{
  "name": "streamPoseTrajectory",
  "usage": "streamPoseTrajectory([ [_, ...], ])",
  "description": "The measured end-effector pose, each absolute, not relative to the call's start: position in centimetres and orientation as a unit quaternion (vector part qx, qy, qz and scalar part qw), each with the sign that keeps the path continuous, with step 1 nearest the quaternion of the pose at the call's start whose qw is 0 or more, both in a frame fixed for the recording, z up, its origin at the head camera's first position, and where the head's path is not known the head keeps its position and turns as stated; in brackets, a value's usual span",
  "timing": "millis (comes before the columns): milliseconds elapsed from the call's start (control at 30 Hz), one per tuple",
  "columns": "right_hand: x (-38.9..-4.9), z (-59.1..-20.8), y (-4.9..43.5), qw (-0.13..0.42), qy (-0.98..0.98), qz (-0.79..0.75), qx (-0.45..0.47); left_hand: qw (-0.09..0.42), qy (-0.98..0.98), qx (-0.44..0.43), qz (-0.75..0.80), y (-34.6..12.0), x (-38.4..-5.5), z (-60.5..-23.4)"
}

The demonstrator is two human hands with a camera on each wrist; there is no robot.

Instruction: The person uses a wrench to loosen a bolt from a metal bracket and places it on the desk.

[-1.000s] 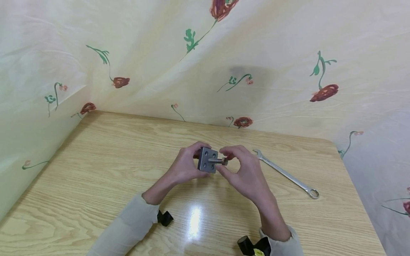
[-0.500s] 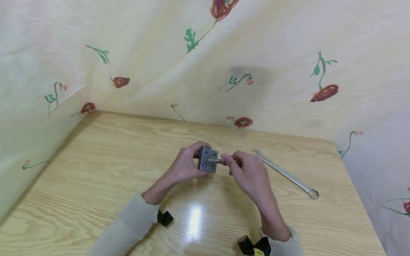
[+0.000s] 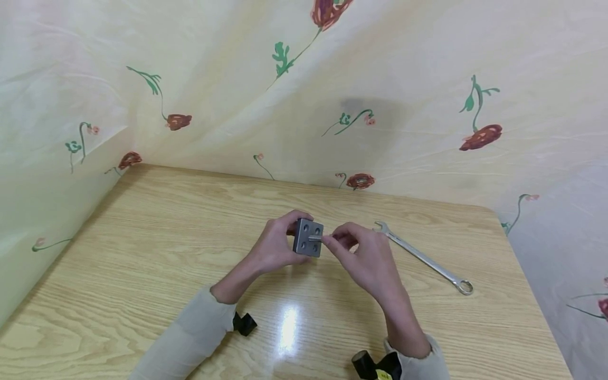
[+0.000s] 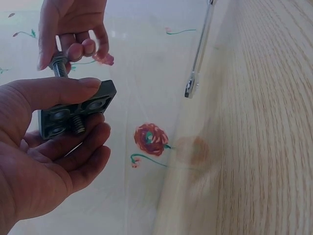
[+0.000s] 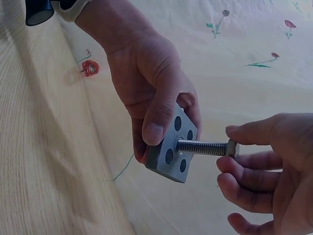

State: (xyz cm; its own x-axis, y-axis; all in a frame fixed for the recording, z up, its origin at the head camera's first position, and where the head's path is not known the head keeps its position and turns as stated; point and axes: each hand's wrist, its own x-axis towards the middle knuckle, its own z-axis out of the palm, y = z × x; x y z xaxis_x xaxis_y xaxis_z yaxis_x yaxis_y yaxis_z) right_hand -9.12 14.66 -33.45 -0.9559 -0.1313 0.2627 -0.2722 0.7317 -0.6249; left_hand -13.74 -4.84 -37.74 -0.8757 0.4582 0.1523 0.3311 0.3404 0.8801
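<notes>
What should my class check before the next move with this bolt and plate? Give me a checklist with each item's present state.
1. Plate steadied: ok, the left hand grips it between thumb and fingers.
2. Bolt through the middle hole: ok, its threaded tip shows on the far side.
3. Right hand on the bolt head: ok, fingertips pinch it.
4. Bolt head seated against the plate: not ok, a length of thread shows between them.
5. Thread catching in the hole: cannot tell.
6. Wrench in hand: not ok, it lies on the table.
</notes>
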Motion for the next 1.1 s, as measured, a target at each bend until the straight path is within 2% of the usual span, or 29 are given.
streamPoseTrajectory([
  [267, -9.05, -33.67, 14.92, 0.161, -0.903, 0.357, 0.174, 0.066, 0.815, 0.237, 0.525, -4.83, -13.76, -37.7],
  [433, -9.1, -33.75, 14.89, 0.17, -0.894, 0.363, 0.199, 0.065, 0.811, 0.239, 0.53, -4.8, -13.8, -37.81],
  [633, -9.14, -33.55, 14.88, 0.142, -0.906, 0.353, 0.184, 0.062, 0.81, 0.241, 0.532, -4.84, -13.8, -37.83],
  [933, -9.18, -33.3, 14.86, 0.055, -0.938, 0.335, 0.069, 0.06, 0.813, 0.242, 0.526, -4.83, -13.8, -37.81],
  [1100, -9.14, -33.3, 14.76, 0.051, -0.936, 0.34, 0.069, 0.056, 0.813, 0.248, 0.524, -4.82, -13.76, -37.9],
])
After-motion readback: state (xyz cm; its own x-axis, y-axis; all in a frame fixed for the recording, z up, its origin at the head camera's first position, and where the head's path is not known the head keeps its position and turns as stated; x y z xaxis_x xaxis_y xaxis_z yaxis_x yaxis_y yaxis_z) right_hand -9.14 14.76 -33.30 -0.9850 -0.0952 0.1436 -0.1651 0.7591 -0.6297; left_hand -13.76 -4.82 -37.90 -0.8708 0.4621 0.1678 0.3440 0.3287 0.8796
